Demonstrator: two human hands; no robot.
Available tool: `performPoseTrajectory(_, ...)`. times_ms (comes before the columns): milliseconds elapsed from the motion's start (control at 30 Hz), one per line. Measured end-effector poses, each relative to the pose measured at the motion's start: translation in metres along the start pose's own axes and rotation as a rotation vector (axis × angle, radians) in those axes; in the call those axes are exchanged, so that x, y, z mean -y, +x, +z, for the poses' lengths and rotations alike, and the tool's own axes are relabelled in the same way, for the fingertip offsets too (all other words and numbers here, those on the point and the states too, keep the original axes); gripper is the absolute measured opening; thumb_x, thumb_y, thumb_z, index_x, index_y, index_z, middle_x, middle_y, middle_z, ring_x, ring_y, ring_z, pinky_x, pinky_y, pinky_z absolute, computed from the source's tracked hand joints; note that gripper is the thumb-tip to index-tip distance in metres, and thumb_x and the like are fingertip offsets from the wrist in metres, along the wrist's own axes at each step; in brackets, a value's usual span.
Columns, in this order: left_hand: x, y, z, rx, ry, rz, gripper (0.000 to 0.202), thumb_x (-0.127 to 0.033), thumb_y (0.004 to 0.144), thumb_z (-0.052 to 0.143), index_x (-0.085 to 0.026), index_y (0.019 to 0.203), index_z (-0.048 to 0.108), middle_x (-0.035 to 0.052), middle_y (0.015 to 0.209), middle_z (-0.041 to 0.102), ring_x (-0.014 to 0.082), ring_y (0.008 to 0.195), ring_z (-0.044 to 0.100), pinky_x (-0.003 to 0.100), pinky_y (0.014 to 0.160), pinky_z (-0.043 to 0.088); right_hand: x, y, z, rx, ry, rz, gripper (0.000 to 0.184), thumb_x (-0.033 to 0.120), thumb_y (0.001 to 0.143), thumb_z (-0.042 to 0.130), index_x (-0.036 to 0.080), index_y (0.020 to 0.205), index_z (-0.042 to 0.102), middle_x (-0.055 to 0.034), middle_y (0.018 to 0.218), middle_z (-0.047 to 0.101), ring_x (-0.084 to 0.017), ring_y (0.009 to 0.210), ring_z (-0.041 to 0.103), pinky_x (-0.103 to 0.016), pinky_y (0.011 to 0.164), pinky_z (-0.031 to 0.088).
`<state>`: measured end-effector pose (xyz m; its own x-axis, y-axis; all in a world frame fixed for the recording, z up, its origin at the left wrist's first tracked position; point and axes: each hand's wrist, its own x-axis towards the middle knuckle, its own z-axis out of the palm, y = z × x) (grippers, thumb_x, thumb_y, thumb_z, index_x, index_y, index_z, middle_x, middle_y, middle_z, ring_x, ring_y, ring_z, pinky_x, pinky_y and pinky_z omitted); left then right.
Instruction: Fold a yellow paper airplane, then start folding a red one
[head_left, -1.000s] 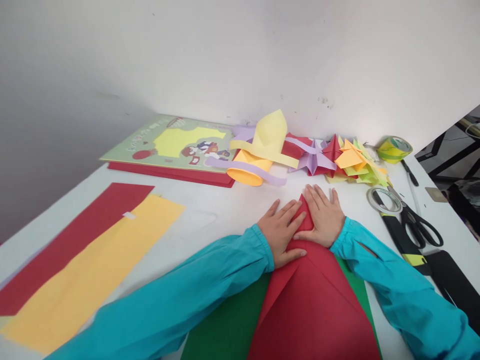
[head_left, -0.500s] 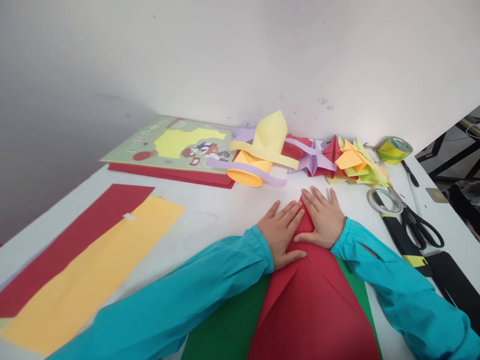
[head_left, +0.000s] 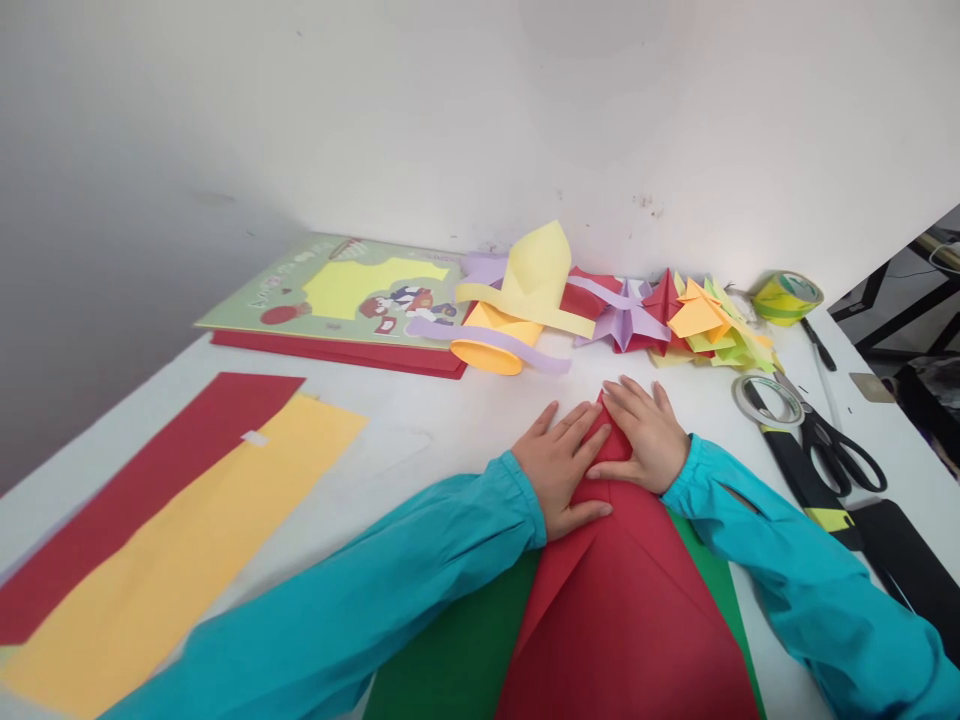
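A large folded sheet of red paper point(head_left: 630, 610) narrows to a point at its far end. Both hands lie on that narrow end. My left hand point(head_left: 561, 468) rests flat on its left side, fingers stretched out and thumb across the folded flaps. On the right side my right hand point(head_left: 645, 436) presses down with its fingers spread, the thumb pointing left near the centre crease. Neither hand grasps anything. Under the red paper lies a green sheet point(head_left: 465, 640), showing at both sides. The near end of the red paper runs out of view.
Red point(head_left: 150, 480) and orange point(head_left: 202, 540) paper strips lie at left. Behind stand a paper pad point(head_left: 255, 290), a pale yellow paper shape point(head_left: 536, 270) and several folded paper pieces point(head_left: 705, 315). At right are scissors point(head_left: 840, 455), a tape roll point(head_left: 772, 400), yellow tape point(head_left: 787, 298) and a cutter point(head_left: 819, 345).
The camera view has shifted very slightly. Both hands keep the same place on the red paper, and nothing on the table has visibly moved.
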<state>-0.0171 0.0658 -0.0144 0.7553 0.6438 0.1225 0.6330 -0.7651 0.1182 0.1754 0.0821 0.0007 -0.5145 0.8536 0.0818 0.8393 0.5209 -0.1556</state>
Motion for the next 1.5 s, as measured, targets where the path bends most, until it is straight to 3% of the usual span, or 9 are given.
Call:
performPoseTrajectory(400,-0.0001,-0.0006,0.0019,-0.024,-0.012,0.001,0.088,-0.072,0.085,0.026,-0.005,0.141,0.037,0.0235,0.15,0.029,0.0351,0.14,0.023,0.056,0.113,0.01,0.0009,0.0018,0.0025,0.002,-0.058,0.061,0.088,0.072,0.077,0.049,0.01,0.14,0.04,-0.0178,0.15,0.032,-0.036,0.14,0.022,-0.065,0.108,0.016)
performPoseTrajectory(800,-0.0004,0.0,0.0015,-0.012,-0.013,0.0,0.087,-0.071,0.085,0.025,-0.005,0.142,0.035,0.0232,0.15,0.028,0.0361,0.14,0.023,0.057,0.113,0.011,-0.0037,0.0042,0.0033,-0.065,-0.043,0.008,0.08,0.071,0.077,0.052,0.012,0.132,0.051,-0.017,0.145,0.041,-0.035,0.137,0.029,-0.063,0.109,0.017)
performPoseTrajectory(1000,-0.0007,-0.0002,0.001,-0.016,-0.012,-0.004,0.087,-0.072,0.085,0.025,-0.005,0.141,0.037,0.0231,0.15,0.029,0.0348,0.141,0.022,0.056,0.113,0.011,-0.0019,0.0064,0.001,0.022,-0.079,0.052,0.09,0.073,0.076,0.049,0.012,0.142,0.038,-0.0168,0.15,0.033,-0.036,0.139,0.024,-0.065,0.107,0.019)
performPoseTrajectory(1167,-0.001,0.0003,0.0003,-0.012,-0.013,-0.008,0.088,-0.072,0.085,0.025,-0.005,0.141,0.036,0.0224,0.151,0.028,0.0348,0.141,0.022,0.055,0.113,0.01,-0.0016,0.0077,-0.0036,0.048,-0.121,0.023,0.085,0.074,0.08,0.04,0.015,0.142,0.039,-0.0132,0.152,0.03,-0.036,0.14,0.021,-0.066,0.108,0.016)
performPoseTrajectory(1500,-0.0008,-0.0015,0.0049,-0.013,0.016,-0.006,0.09,-0.072,0.085,0.022,-0.005,0.143,0.032,0.0219,0.152,0.024,0.0339,0.142,0.018,0.054,0.114,0.006,0.0007,0.007,-0.0017,0.078,-0.172,-0.001,0.093,0.077,0.08,0.031,0.01,0.145,0.032,-0.0147,0.153,0.026,-0.035,0.141,0.018,-0.063,0.11,0.014)
